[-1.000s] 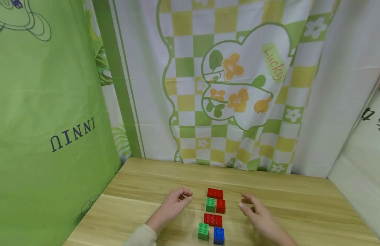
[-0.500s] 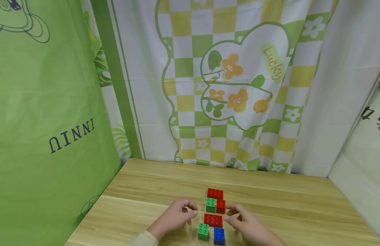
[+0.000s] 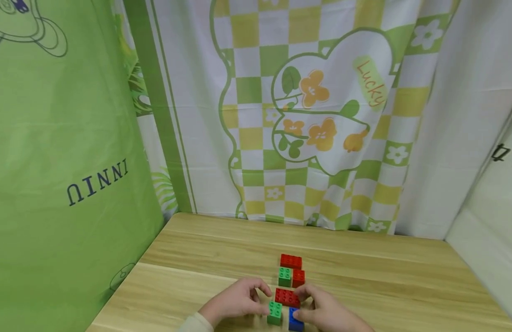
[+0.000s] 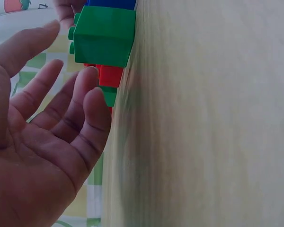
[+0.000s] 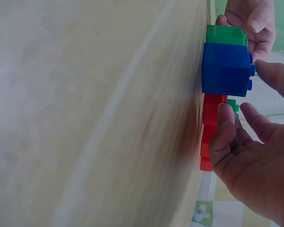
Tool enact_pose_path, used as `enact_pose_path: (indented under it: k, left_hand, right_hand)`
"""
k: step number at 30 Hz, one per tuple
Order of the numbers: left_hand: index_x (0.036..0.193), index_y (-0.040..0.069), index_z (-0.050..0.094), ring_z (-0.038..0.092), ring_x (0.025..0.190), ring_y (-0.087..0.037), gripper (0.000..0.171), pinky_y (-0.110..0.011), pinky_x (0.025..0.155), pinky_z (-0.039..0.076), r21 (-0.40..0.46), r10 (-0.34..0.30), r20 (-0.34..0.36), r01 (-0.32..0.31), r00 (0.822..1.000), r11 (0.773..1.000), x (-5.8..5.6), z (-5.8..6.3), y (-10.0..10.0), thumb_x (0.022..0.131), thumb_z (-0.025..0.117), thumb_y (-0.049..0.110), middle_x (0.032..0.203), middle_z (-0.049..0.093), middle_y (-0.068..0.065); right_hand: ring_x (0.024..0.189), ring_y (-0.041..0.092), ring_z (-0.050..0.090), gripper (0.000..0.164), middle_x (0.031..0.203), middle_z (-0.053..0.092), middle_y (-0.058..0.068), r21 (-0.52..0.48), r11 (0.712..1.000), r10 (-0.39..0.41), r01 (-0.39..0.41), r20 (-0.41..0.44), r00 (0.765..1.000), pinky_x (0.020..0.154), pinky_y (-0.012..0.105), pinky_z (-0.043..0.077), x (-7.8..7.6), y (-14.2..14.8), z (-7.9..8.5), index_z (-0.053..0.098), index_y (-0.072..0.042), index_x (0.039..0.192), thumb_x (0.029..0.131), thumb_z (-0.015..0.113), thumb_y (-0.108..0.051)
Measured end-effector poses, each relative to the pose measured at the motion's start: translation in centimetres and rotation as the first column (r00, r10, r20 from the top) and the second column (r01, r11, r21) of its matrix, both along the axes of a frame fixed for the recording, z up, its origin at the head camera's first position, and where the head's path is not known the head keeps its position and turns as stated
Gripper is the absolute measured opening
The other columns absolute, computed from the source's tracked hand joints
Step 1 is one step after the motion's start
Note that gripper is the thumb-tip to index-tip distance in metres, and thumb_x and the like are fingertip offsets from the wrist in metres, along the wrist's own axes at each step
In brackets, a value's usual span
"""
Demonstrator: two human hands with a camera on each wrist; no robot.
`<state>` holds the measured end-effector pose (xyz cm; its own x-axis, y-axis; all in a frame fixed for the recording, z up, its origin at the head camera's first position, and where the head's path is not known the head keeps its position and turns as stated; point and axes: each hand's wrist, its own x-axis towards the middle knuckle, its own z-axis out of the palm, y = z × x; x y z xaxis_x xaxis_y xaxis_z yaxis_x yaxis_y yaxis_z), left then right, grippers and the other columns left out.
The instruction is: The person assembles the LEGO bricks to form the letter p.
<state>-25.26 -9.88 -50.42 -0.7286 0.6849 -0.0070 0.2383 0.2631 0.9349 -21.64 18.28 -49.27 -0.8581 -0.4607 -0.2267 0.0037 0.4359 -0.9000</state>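
My left hand is just left of the near green toy brick, fingers loosely bent. In the left wrist view, thumb and fingers stand apart beside that brick, holding nothing. My right hand reaches in from the right at the blue brick; its thumb overlaps the blue brick's top in the head view. Seen from the right wrist, the thumb tip is close to the studs; contact cannot be told. A long red brick lies behind these two, the right index finger close to its right end.
Farther back stand a second green brick, a small red brick and another long red brick. All sit on a wooden table. A checked curtain hangs behind it, a green cloth at left.
Both hands have come inward and nearer: the left toward the near green brick, the right toward the blue brick. The bricks keep their arrangement.
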Motion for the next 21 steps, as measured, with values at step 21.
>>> enact_pose_path:
  k: [21]
  left_hand:
    - [0.101, 0.017, 0.069, 0.060, 0.070, -0.008, 0.024, -0.023, 0.060, 0.049, -0.046, -0.001, 0.026, 0.002, 1.000, 0.999, 0.01, -0.43, 0.19, 0.080, 0.081, 0.018, 0.087, 0.068, -0.001]
  right_hand:
    - [0.080, 0.023, 0.047, 0.029, 0.097, 0.051, 0.005, 0.147, 0.987, 0.075, -0.057, -0.124, 0.989, 0.064, 0.034, 0.039, 0.43, -0.66, 0.22, 0.063, -0.018, 0.099, 0.082, 0.080, -0.034]
